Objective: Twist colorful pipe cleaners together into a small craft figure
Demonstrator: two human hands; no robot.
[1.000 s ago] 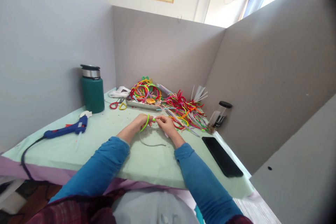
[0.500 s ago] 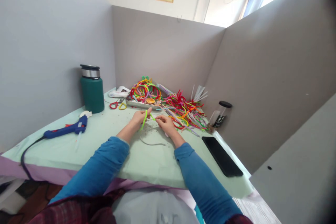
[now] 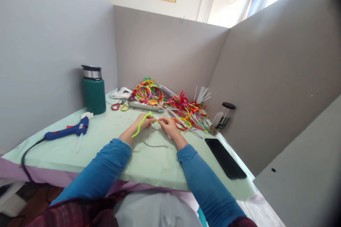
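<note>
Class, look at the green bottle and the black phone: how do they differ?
The green bottle stands upright; the black phone lies flat. The bottle is round and bulky, the phone thin and oblong. Both rest on the pale green cloth.

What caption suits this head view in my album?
Left hand and right hand hold a green pipe cleaner above the pale table.

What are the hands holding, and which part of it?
The left hand and right hand pinch a green fuzzy stick near one end; its other end hangs free.
</note>
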